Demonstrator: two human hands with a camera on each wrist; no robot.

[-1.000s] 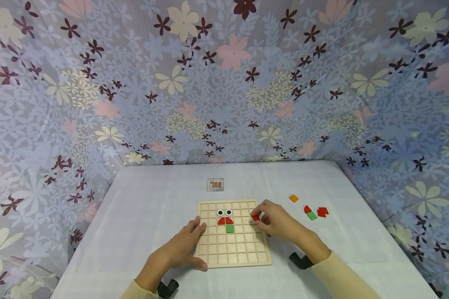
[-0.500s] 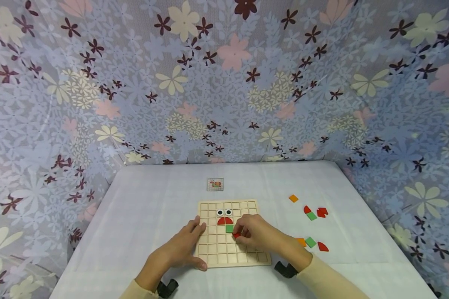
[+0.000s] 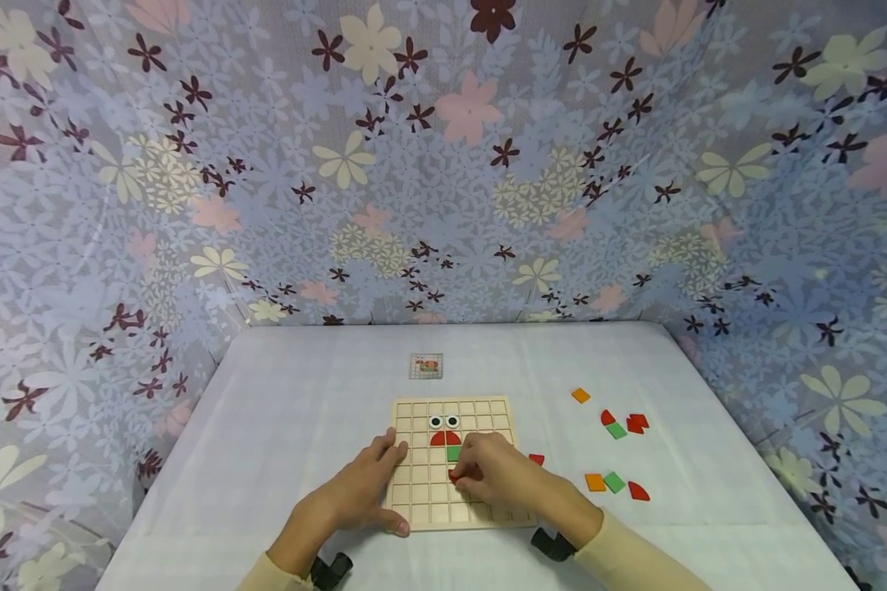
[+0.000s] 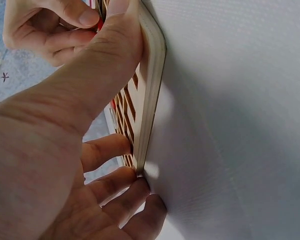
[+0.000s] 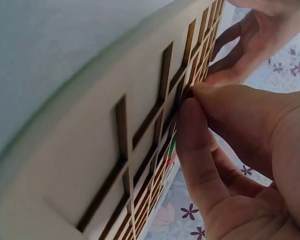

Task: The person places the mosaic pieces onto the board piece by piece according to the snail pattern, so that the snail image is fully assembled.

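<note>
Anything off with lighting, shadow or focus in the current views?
Head: fairly even light, though the picture card is too small to read in detail; left wrist: soft shadow on the pale cloth beside the board; right wrist: the board's nearest corner looks blurred.

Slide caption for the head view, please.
Left hand rests on the board's left edge; right hand pinches a red piece near the green square.

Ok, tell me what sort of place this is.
Probably an indoor tabletop activity spot, perhaps a screened-off booth: a table covered in white, a floral backdrop behind it and at both sides, and a wooden grid board with loose coloured tiles nearby.
</note>
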